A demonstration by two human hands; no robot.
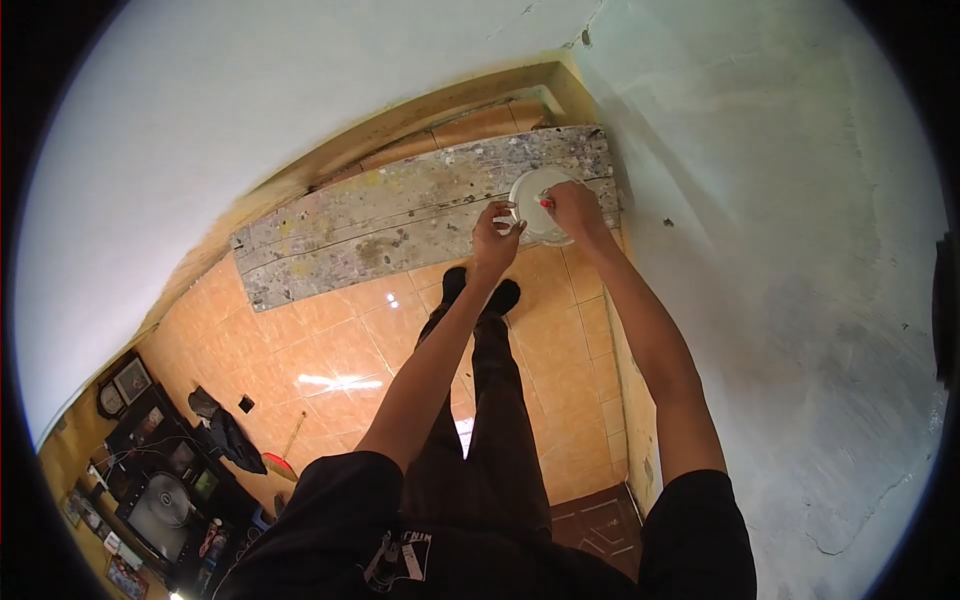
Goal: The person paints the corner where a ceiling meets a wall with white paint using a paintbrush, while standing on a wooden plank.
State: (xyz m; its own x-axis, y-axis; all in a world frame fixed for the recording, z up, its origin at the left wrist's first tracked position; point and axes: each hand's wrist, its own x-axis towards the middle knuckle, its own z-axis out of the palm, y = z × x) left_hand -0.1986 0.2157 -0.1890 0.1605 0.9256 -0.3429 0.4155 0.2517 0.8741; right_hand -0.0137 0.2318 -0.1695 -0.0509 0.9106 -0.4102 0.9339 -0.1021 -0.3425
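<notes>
A round whitish tub or lid (540,222) rests near the right end of a paint-spattered wooden plank (370,215). My right hand (576,208) is closed over its right side, around a small tool whose red part (546,203) shows at the fingers. The rest of that tool is mostly hidden. At the tub's left edge is my left hand (497,235), its thumb and fingers curved and apart near the rim. Whether those fingers touch the rim is too small to tell.
Pale plastered walls (780,250) stand on the right and beyond the plank. Orange tiles (340,340) cover the floor. At the lower left are a black cabinet with a fan (168,505), a dark cloth (228,432) and a red dustpan-like object (279,466).
</notes>
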